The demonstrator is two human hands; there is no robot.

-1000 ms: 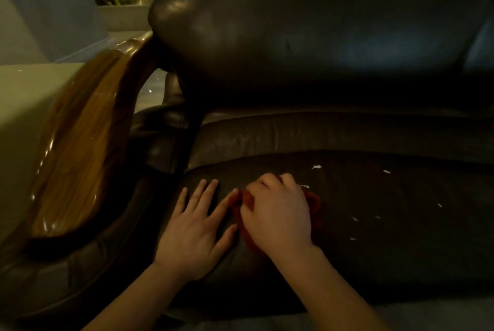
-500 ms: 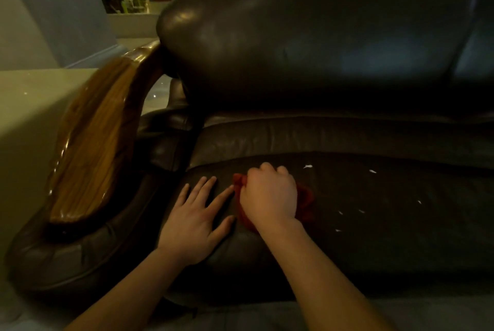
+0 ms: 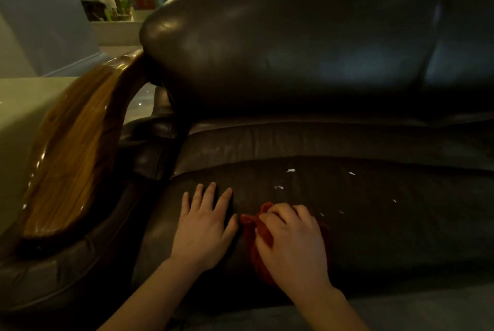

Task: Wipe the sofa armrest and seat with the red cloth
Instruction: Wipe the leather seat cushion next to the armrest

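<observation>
Right hand (image 3: 291, 239), fingers curled, gripping the red cloth (image 3: 258, 248), has pulled back toward the seat (image 3: 374, 223) front; left hand (image 3: 204, 226) stays spread flat; white crumbs (image 3: 290, 170), perhaps paper, remain beyond

The dark brown leather seat cushion (image 3: 374, 237) looks smooth with a dull sheen; the rounded leather backrest (image 3: 280, 44) is glossier, catching soft highlights. The curved wooden armrest (image 3: 72, 159) shows streaked grain under shiny lacquer. The crumpled red cloth (image 3: 256, 253) looks soft and matt.
</observation>
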